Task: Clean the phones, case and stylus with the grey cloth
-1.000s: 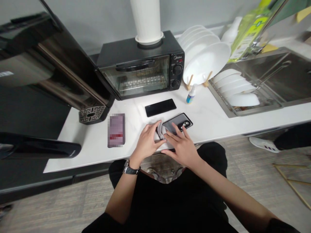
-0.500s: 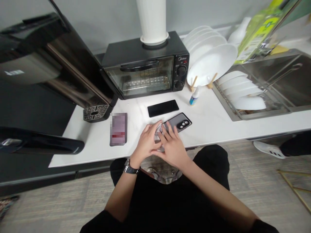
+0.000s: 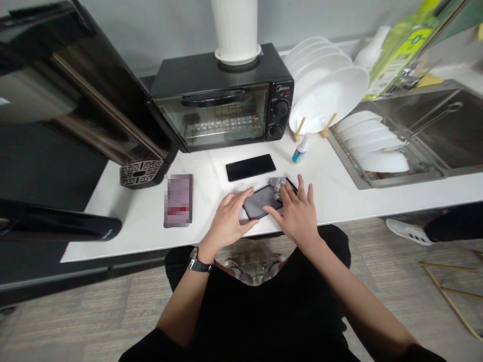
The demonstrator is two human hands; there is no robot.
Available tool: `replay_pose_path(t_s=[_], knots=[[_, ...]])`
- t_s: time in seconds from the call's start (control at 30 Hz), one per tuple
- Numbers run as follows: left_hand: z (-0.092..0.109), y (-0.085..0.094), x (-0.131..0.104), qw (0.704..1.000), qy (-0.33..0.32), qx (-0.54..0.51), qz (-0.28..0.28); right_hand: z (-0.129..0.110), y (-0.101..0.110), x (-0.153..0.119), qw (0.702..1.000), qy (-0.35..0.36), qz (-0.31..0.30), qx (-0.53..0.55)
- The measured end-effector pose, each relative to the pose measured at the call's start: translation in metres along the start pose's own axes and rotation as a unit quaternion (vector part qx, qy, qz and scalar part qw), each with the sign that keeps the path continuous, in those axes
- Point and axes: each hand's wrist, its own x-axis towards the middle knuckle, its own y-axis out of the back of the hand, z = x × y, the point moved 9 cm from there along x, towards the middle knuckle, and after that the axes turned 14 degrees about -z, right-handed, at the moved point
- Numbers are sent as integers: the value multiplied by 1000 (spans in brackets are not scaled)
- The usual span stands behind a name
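The left hand steadies the near end of a dark phone lying flat on the white counter, fingers curled loosely against its edge, while the right hand, fingers spread, presses a small grey cloth onto the phone's far end. By the look of it the wiping of this phone is under way, with the cloth only at one end and the near part uncovered; a second black phone and a small spray bottle lie untouched just beyond
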Motion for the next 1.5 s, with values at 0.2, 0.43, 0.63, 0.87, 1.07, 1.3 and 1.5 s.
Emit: replay_pose_path(t_s=[0.2,0.43,0.63,0.87,1.07,1.3,1.5], knots=[[-11,-1,-1,1000,12,5,4,-81,-15,3,993,96,-43,55],[-6,-1,-5,1000,13,-5,7,-54,-9,-36,985,147,-81,30],[-3,0,-3,1000,7,0,7,16,18,-20,998,41,-10,-37],[-5,-1,-2,1000,10,-3,4,-55,-7,-14,992,110,-54,23],[-6,1,-3,1000,9,-11,5,-65,-10,-32,976,188,-101,51],[-1,1,1,1000,7,-1,0,19,8,-15,997,65,-21,-24],[-6,-2,3,1000,3,-1,3,-52,-14,-1,998,32,-14,58]])
